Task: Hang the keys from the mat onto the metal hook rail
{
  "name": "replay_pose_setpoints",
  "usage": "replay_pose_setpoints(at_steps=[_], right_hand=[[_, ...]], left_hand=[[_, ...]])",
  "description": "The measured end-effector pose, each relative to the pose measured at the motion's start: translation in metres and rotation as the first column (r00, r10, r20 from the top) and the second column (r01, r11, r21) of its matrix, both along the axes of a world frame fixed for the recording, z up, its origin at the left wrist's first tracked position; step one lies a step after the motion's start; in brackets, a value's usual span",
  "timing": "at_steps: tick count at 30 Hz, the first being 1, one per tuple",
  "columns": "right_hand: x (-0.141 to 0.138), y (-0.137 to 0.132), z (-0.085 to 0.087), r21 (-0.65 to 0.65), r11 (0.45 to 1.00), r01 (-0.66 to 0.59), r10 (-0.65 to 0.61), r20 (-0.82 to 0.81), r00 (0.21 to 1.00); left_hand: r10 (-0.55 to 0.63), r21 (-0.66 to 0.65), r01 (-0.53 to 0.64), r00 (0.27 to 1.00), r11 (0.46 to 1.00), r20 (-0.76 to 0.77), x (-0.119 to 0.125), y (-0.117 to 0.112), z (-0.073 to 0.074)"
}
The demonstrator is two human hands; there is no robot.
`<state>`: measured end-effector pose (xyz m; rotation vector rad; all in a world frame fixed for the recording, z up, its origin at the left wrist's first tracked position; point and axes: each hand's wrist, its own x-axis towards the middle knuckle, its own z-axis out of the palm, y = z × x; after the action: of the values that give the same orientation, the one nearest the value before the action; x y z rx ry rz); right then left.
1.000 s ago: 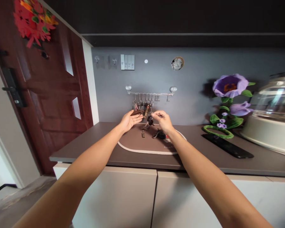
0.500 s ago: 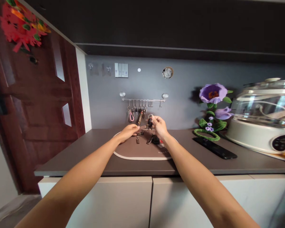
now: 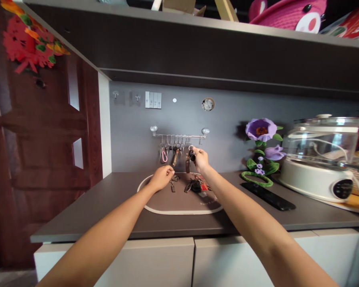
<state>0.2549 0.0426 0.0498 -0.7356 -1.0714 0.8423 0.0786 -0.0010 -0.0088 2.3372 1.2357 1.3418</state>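
My right hand (image 3: 201,159) is raised in front of the steel key rail (image 3: 178,135), its fingers pinching a black car key fob (image 3: 192,156) on a ring, with a brown leather strap (image 3: 187,164) hanging below. Several key bunches (image 3: 172,153) hang from the rail's hooks, one with a pink loop. My left hand (image 3: 162,178) is curled low over the brown oval mat (image 3: 179,207), next to a small set of keys (image 3: 174,184). A dark key bunch (image 3: 194,185) lies on the mat to the right of those keys.
A dark counter (image 3: 86,215) carries a long black slab (image 3: 267,196), an artificial purple flower (image 3: 261,129) and a glass-lidded cooker (image 3: 317,167) at right. A wood door (image 3: 42,131) stands at left. A shelf (image 3: 197,44) overhangs the grey wall.
The view has tilted upward. My hands have moved apart: the right rose toward the rail with the fob, and the left dropped toward the mat, no longer touching the brown strap.
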Motion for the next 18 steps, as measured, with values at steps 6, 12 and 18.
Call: replay_pose_setpoints(at_steps=[6,12,18], right_hand=[[-0.008,0.029,0.026,0.008,0.987,0.162,-0.162,-0.005,0.987],[-0.017,0.054,0.031,-0.002,0.929,0.369,-0.366,0.126,0.922],[-0.02,0.065,0.026,-0.033,0.88,0.474,-0.461,0.185,0.868]], left_hand=[[0.042,0.029,-0.04,0.997,0.999,-0.071,-0.003,0.002,-0.001],[0.072,0.068,-0.064,0.991,0.996,-0.114,-0.004,0.005,-0.002],[0.086,0.08,-0.075,0.987,0.994,-0.138,-0.004,0.006,-0.002]])
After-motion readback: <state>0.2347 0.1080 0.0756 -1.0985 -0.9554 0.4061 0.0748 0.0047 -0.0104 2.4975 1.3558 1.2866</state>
